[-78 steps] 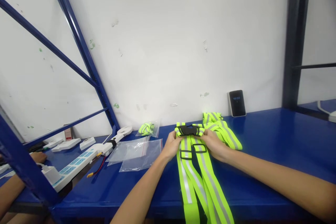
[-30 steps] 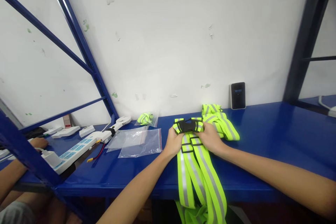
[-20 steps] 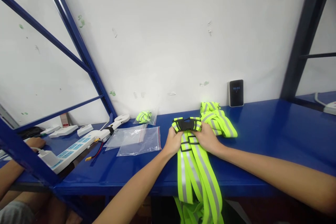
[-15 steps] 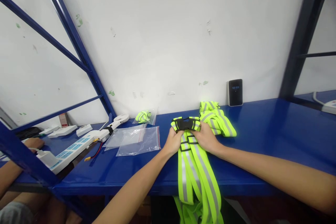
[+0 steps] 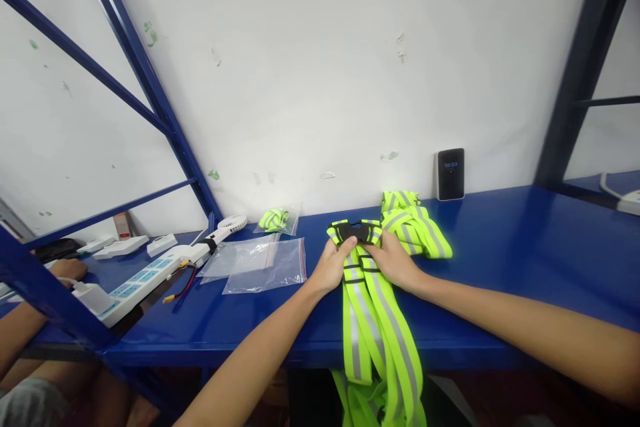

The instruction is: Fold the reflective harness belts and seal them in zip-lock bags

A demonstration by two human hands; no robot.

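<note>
Both my hands grip a neon yellow reflective strap vest (image 5: 357, 307) with grey stripes, at its black side-release buckle (image 5: 354, 232). My left hand (image 5: 331, 268) closes on the left side, its thumb laid over the buckle. On the right side my right hand (image 5: 395, 261) pinches the webbing just beneath the buckle. Black strap adjusters (image 5: 354, 275) sit below the hands, and the long straps hang over the table's front edge. Behind my right hand lies a second bundle of the same neon strapping (image 5: 417, 230). Fingers under the webbing are hidden.
Clear zip bags (image 5: 270, 267) lie left of my hands, with a bagged neon bundle (image 5: 275, 219) behind them. Further left are a power strip (image 5: 145, 280) and a small white fan (image 5: 233, 221). A black-faced device (image 5: 451, 175) leans on the wall. Another person's hand (image 5: 70, 270) is beyond the blue post.
My left thumb has moved up onto the buckle. Both hands still hold the vest in nearly the same place, and the view has shifted slightly.
</note>
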